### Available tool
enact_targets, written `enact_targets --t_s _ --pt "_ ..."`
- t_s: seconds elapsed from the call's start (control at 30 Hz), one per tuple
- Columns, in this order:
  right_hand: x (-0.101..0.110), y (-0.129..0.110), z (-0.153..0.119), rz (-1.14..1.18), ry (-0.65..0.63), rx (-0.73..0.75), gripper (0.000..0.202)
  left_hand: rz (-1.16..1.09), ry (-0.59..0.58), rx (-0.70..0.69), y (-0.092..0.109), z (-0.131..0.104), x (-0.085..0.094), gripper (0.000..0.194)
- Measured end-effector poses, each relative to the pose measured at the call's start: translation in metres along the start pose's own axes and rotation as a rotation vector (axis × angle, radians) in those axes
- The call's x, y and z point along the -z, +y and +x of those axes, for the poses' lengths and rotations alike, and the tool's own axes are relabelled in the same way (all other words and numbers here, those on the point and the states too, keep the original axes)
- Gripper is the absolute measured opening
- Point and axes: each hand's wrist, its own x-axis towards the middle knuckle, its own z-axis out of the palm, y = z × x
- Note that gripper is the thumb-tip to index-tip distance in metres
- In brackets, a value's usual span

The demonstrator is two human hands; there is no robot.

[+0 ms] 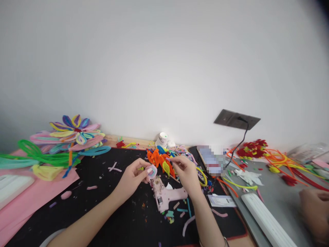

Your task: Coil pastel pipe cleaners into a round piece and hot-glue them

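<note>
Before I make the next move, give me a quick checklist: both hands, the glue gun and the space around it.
1. Left hand holding the round pastel piece: ok, gripped between thumb and fingers.
2. Right hand holding the small purple piece: ok, it shows at the fingertips; firmness not visible.
3. Pink glue gun set down: ok, it lies on its side on the black mat.
4. Glue gun's heat: cannot tell.
5. Mat around the gun free of scraps: not ok, coloured scraps lie close by.
6. Other person's hand kept apart: ok, it is at the far right edge.
</note>
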Motion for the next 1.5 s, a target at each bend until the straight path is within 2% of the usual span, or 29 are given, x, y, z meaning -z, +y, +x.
enact_targets --t_s 0.27,0.6,0.9,1.33,1.5 --pt "-0.017 -0.007 -0.016 -0.025 -0.055 0.171 0.028 0.076 -0.051 -0.017 -0.005 -0.003 0.001 0.022" --pt "-0.019 -0.011 -0.021 -0.061 -0.078 0.229 0.024 0.126 -0.096 -0.020 -0.009 -0.003 0.001 0.019" --pt "-0.020 -0.013 -0.022 -0.051 -0.049 0.310 0.022 0.170 -0.129 -0.020 -0.007 -0.005 0.002 0.017" --pt "-0.021 -0.013 -0.024 -0.076 -0.083 0.277 0.023 0.176 -0.138 -0.047 -0.013 -0.004 0.003 0.014" --pt "-0.021 -0.012 -0.025 -0.085 -0.101 0.250 0.023 0.197 -0.150 -0.054 -0.008 -0.005 0.000 0.015"
